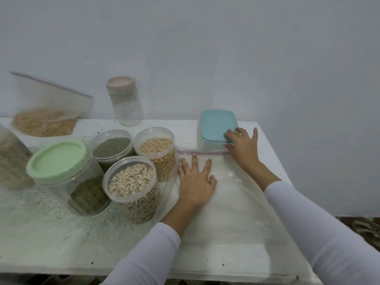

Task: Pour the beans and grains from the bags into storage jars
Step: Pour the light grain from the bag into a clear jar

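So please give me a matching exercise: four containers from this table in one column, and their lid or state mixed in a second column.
1. tall empty jar
2. rectangular box
3. black-eyed pea jar
4. zip bag of grain

a. teal lid
b. leans on the wall
c. pink lid
d. no lid, full

Pairs: 1-c, 2-a, 3-d, 4-b

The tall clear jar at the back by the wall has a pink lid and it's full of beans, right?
Not quite. In the head view, the tall clear plastic jar with the pink lid does stand at the back by the wall, but it is empty: you can see straight through it. The beans are in the wide clear jars in front, like the open round jar of black-eyed beans.
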`<state>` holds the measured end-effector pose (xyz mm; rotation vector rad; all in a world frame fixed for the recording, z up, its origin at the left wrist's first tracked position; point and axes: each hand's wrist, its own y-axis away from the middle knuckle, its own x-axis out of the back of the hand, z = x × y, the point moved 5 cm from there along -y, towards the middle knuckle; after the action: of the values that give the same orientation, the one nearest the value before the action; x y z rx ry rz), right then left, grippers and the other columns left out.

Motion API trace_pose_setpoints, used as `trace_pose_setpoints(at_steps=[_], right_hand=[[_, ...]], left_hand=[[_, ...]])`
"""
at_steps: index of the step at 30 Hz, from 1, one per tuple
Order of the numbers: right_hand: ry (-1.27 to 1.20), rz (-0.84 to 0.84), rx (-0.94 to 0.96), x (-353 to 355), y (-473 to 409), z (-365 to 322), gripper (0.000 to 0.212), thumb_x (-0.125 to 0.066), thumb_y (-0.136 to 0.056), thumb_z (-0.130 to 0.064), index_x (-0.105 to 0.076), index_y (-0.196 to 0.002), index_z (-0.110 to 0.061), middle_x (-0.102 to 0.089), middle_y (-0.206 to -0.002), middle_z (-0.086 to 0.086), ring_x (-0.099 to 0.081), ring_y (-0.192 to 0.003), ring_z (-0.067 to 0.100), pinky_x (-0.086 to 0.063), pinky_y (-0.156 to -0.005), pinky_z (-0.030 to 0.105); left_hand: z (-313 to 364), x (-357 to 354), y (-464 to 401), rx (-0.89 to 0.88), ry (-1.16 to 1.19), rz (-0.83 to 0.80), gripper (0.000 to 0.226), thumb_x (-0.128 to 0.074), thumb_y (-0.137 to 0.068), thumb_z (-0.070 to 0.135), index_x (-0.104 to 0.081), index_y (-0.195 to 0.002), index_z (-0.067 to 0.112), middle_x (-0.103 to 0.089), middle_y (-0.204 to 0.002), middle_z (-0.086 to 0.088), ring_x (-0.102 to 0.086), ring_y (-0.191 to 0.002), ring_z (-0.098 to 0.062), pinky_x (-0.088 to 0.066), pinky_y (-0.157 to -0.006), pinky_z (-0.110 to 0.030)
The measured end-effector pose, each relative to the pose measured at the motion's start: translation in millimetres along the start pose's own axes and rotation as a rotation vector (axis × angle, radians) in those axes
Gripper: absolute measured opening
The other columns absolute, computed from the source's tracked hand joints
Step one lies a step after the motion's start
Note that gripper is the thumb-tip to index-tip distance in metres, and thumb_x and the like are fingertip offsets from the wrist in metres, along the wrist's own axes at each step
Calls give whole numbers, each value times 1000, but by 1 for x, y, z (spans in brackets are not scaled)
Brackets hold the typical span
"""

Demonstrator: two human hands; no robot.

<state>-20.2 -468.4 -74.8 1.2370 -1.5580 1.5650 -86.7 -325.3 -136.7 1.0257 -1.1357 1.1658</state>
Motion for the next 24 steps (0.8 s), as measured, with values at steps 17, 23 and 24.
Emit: trace_pose_setpoints(at_steps=[17,23,24], right_hand=[[-104,185,40,22,18,-1,28,-77,-68,3,-72,-95,-3,-72,-100,14,-66,-95,34,-24,-99,69],[-64,32,-56,15,20,-7,38,-60,-77,7,-64,-113,-1,-58,-129,14,-49,-123,32,-9,-112,57],[-94,63,-32,17,18,-16,38,-57,-73,9,-65,-109,1,-59,-126,17,-51,-120,35,-16,-110,58]], left_hand=[[-2,6,-6,40,163,-123,74,-34,-97,51,-4,-152,12,4,-159,-15,7,-143,-44,2,-116,-51],[-1,96,22,-103,492,526,42,-64,-86,11,-47,-122,-3,-46,-127,-18,-45,-116,-33,-44,-94,-44],[-2,119,25,-142,436,620,43,-67,-82,11,-49,-120,0,-48,-123,-17,-47,-112,-33,-47,-87,-45]])
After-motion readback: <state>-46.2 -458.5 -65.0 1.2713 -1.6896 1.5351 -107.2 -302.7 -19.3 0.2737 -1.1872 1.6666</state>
